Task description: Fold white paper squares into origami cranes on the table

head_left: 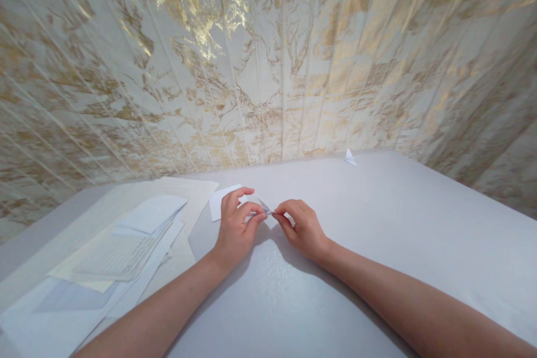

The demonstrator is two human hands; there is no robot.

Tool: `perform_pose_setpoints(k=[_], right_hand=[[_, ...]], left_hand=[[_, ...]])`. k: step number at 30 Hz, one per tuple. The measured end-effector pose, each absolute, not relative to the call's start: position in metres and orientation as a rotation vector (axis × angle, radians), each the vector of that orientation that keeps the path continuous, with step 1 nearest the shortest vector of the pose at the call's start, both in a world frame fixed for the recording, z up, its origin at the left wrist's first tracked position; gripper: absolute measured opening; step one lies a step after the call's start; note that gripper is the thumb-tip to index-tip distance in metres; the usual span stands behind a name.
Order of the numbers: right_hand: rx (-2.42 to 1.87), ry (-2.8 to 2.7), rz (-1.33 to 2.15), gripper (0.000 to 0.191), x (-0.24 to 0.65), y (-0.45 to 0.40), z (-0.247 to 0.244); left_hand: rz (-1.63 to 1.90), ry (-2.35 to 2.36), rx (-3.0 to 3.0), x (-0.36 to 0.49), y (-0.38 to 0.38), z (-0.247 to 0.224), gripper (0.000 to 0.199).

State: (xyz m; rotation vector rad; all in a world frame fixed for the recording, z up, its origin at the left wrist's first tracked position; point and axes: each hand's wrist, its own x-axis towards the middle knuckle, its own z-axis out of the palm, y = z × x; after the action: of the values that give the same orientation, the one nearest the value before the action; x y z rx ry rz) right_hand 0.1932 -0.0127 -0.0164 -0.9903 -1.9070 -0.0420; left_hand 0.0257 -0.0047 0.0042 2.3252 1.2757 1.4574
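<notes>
Between my two hands, above the middle of the table, is a small folded white paper. My left hand pinches its left side between thumb and index finger, with the other fingers curved above. The thumb and index finger of my right hand close on the paper's right tip. The fingertips of both hands are close together, and the fingers partly cover the paper. Just behind my left hand, a flat white sheet lies on the table, partly hidden by that hand.
A spread pile of loose papers, some with writing, covers the left of the white table. A small folded paper piece stands near the table's back edge, right of centre. Behind the table rises a white and gold patterned wall.
</notes>
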Motion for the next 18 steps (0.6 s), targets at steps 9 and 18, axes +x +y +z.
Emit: perform_pose_setpoints(k=[9,18], right_hand=[[-0.947,-1.929,0.006,0.013,0.1941,-0.0128,-0.0144],[-0.947,-1.86,0.26,0.016,0.1903,-0.0157,-0.0123]], left_hand=[[1.305,1.112,1.653,0.0291,-0.0008,0.006,0.018],[1.191,1.12,1.717,0.0311,-0.0016,0.0017,0.023]])
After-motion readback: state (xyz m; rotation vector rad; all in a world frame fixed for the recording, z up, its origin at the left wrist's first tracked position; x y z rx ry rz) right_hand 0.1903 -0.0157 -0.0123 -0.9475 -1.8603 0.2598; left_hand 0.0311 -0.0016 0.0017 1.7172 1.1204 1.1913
